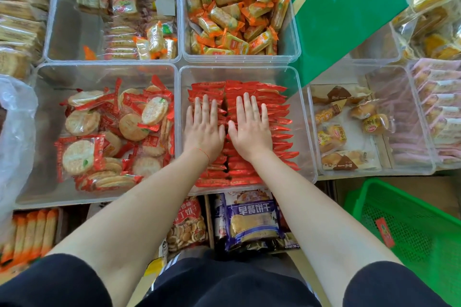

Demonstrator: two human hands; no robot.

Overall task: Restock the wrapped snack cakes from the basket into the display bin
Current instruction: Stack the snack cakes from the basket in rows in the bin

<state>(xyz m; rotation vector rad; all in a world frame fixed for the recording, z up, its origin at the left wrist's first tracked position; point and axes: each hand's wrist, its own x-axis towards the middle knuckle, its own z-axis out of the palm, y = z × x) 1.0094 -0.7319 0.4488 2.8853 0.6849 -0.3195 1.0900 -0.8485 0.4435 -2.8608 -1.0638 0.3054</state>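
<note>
A clear display bin in the middle holds two neat rows of red-wrapped snack cakes standing on edge. My left hand lies flat with straight fingers on the left row. My right hand presses flat on the right row beside it. Neither hand holds anything. The green basket stands at the lower right, with one red-wrapped cake lying on its mesh floor.
Clear bins surround the middle one: round rice crackers to the left, orange-wrapped crackers behind, small breads to the right. A green carton leans at the back right. Bagged biscuits sit on the lower shelf.
</note>
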